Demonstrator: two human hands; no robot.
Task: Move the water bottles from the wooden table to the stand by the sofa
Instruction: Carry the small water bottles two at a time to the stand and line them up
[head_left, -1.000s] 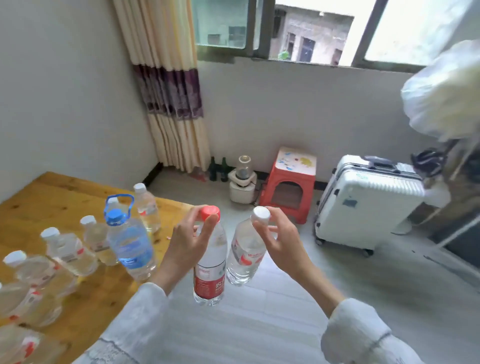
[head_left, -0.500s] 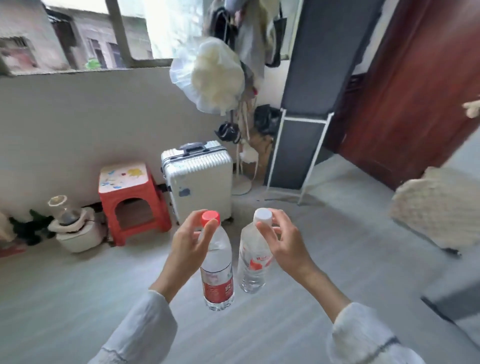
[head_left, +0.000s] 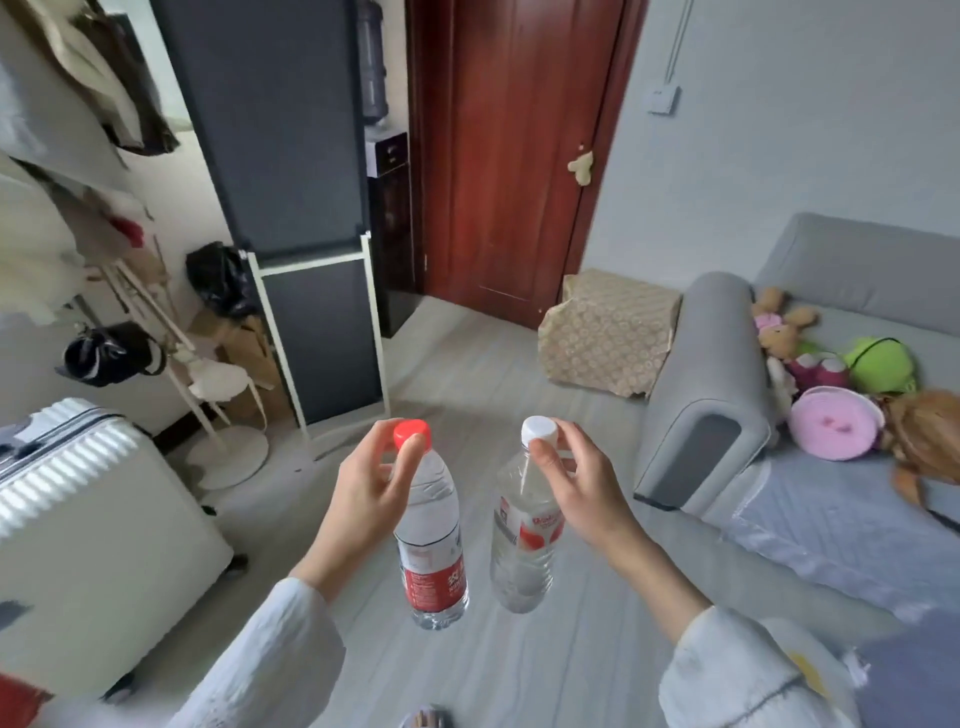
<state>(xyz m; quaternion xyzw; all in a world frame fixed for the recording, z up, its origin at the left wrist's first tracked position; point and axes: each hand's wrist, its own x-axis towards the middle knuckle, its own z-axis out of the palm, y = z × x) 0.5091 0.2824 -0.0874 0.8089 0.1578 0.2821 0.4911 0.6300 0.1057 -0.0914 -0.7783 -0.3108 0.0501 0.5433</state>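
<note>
My left hand (head_left: 366, 486) grips a clear water bottle with a red cap and red label (head_left: 431, 540) by its neck, so the bottle hangs upright above the floor. My right hand (head_left: 576, 483) pinches a second clear bottle with a white cap and a red-and-white label (head_left: 522, 540) at the cap, and it hangs beside the first. The two bottles are close together but apart. Ahead on the right, a stand covered in patterned beige cloth (head_left: 608, 332) sits against the arm of the grey sofa (head_left: 711, 395). The wooden table is out of view.
A white ribbed suitcase (head_left: 88, 530) stands at the left. Behind it are a white coat rack with bags (head_left: 171, 343) and a dark panel in a white frame (head_left: 322, 332). A red-brown door (head_left: 514, 145) is straight ahead. Soft toys (head_left: 831, 374) lie on the sofa.
The view has swung right, from the table and window past the suitcase to the door, sofa and covered stand. Both hands keep the same hold on the two bottles.
</note>
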